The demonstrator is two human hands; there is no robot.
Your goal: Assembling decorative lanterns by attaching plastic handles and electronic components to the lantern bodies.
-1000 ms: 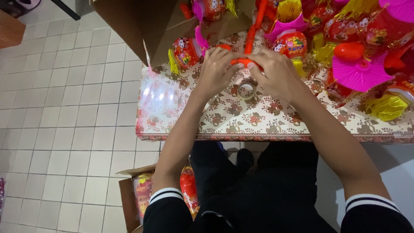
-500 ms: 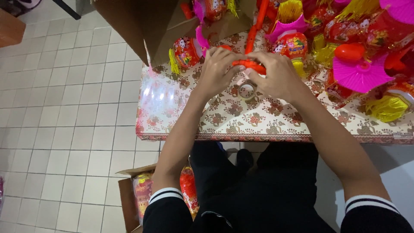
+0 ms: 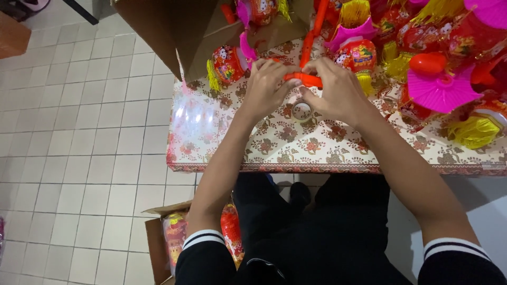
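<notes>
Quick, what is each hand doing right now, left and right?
Left hand: closed on one end of the orange plastic piece.
Right hand: closed on its other end.

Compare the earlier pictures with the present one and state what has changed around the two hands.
Very little. Both the left hand and the right hand keep their grip on the orange plastic piece, which sits in nearly the same spot above the tape roll; the fingers have only shifted slightly along it. The floral tablecloth, the lanterns and the cardboard box stayed as they were.
</notes>
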